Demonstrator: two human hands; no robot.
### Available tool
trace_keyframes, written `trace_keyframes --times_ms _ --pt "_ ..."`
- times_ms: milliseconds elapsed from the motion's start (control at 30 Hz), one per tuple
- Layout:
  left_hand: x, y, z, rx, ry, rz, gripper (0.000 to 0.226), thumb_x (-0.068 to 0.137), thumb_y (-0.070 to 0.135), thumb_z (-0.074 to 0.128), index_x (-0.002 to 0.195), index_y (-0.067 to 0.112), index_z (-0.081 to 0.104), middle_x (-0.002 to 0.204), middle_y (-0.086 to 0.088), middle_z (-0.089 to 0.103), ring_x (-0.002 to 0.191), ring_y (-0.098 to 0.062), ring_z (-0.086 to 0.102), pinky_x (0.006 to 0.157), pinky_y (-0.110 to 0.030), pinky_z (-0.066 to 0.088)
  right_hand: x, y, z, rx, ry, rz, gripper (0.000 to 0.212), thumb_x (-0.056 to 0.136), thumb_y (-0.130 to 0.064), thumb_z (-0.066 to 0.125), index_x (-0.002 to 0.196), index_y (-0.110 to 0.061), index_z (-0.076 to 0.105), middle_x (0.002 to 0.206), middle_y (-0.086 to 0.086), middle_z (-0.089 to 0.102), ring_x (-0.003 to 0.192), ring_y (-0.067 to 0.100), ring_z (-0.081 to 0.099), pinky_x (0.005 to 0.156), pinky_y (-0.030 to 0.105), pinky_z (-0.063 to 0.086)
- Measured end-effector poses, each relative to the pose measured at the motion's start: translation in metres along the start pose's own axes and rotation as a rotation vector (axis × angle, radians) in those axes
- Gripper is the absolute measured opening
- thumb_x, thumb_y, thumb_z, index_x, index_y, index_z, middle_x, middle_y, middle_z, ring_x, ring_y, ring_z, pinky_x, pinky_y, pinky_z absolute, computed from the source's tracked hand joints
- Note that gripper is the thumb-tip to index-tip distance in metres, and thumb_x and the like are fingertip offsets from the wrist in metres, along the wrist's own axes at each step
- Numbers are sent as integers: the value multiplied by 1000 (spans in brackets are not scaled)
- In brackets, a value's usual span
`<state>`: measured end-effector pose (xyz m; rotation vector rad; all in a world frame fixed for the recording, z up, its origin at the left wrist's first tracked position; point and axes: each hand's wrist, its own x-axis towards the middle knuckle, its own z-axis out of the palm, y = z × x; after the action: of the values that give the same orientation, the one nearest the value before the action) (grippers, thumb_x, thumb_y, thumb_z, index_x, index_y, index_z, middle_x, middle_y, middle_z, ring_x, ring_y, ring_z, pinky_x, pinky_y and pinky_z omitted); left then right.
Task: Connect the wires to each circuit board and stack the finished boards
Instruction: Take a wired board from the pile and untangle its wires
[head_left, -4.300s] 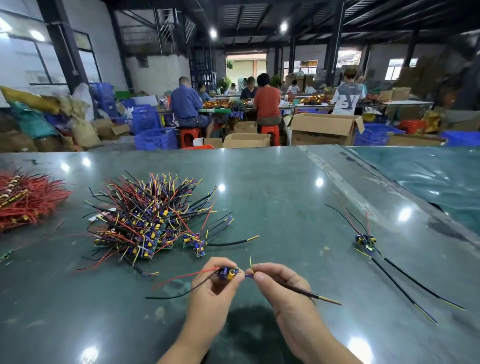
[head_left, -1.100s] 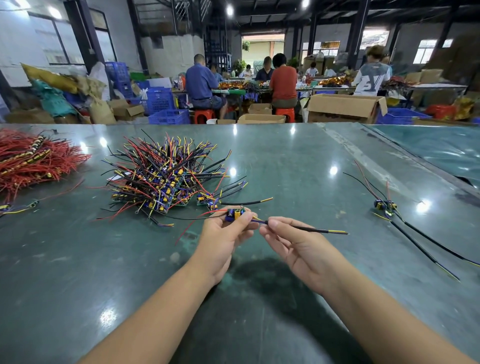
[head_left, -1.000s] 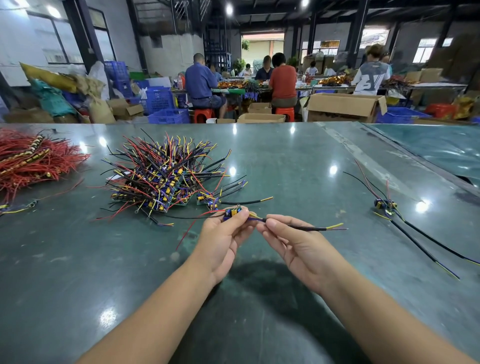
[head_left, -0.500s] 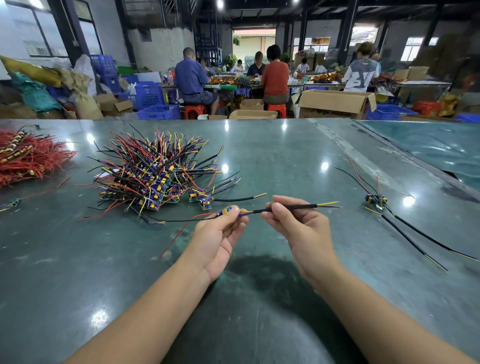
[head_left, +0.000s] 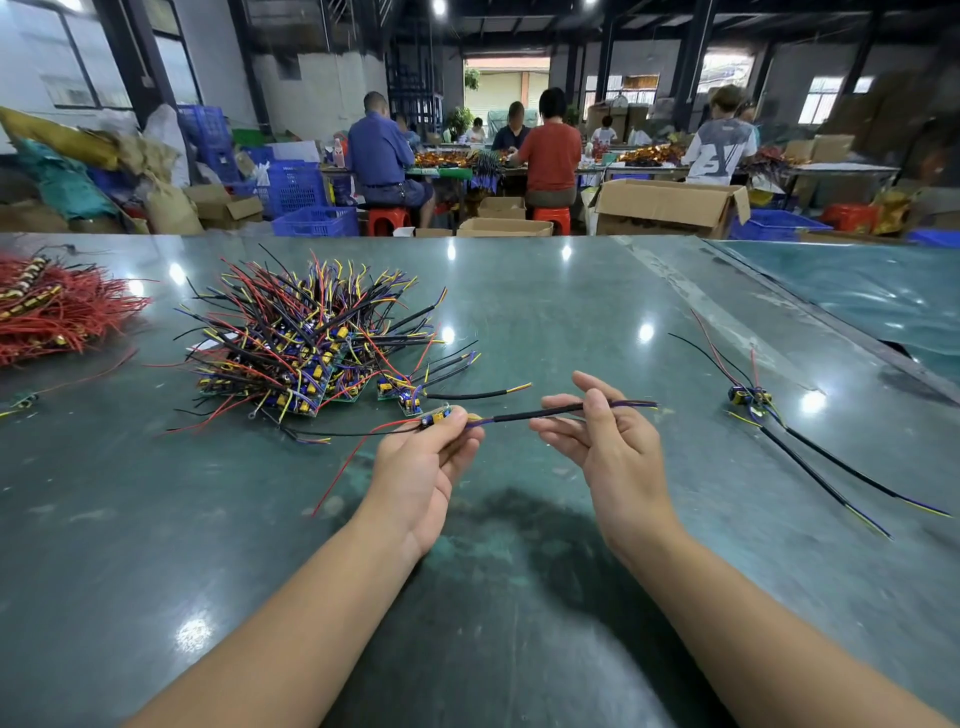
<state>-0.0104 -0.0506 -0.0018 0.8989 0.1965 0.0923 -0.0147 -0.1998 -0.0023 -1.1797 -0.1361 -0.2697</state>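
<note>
- The left hand (head_left: 421, 462) is pinching a small circuit board (head_left: 435, 417) above the table (head_left: 156, 545).
- The right hand (head_left: 605, 447) is holding its black sleeved wire (head_left: 535, 414), grip narrow.
- A pile of wired boards (head_left: 301, 353) is lying near, to the left.

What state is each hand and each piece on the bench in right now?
Left hand: pinches the small circuit board, held off the table.
Right hand: pinches the black sleeved cable running from that board.
Big pile of wired boards: heaped, untouched.
Boards at right: lying flat, cables trailing.
Red wire bundle: lying at far left.
</note>
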Motion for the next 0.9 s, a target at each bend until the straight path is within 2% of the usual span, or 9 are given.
trace_keyframes --times_ms 200,333,467,667,767,833,900 --pt "1 0 2 13 -36 29 10 89 -1 56 81 3 61 63 -4 69 55 -8 66 53 -14 52 2 -3 -1 154 8 78 20 103 -11 29 104 -12 50 76 10 73 66 24 71 61 23 56" --pt "1 0 1 18 -40 40 10 89 0 57 81 3 61 62 -3 69 55 -8 66 53 -14 52 5 -6 -5 208 50 69 25 104 -14 26 100 -10 50 74 16 72 64 28 70 57 25 55" --pt "1 0 0 36 -51 39 10 89 -1 57 81 3 61 64 -4 69 57 -8 66 54 -14 52 7 -5 -9 129 74 54 30 102 -13 27 100 -4 56 71 17 71 63 30 71 54 27 56" --pt "-2 -6 4 83 -89 50 12 89 -2 56 79 3 61 65 -5 69 59 -9 67 57 -15 54 16 -13 -18 -29 105 9 34 96 -1 21 112 -8 50 64 13 70 53 27 68 55 29 57" --pt "-2 -8 4 39 -84 62 11 89 -3 55 80 3 60 65 -4 69 58 -9 66 57 -15 54 13 -15 -15 67 64 24 23 102 -9 33 108 -9 54 68 13 71 57 24 69 57 26 57" --pt "0 -7 4 5 -80 64 10 88 -3 56 81 3 61 66 -5 69 59 -9 66 58 -15 54 9 -14 -11 138 -2 67 16 97 -15 46 103 -8 59 72 12 72 59 21 69 58 24 56" --pt "0 -6 3 -10 -87 74 10 88 -2 56 81 3 61 67 -5 69 59 -9 66 58 -15 54 8 -10 -10 111 -89 80 16 93 -15 52 101 -6 63 77 11 73 66 21 71 62 22 56"
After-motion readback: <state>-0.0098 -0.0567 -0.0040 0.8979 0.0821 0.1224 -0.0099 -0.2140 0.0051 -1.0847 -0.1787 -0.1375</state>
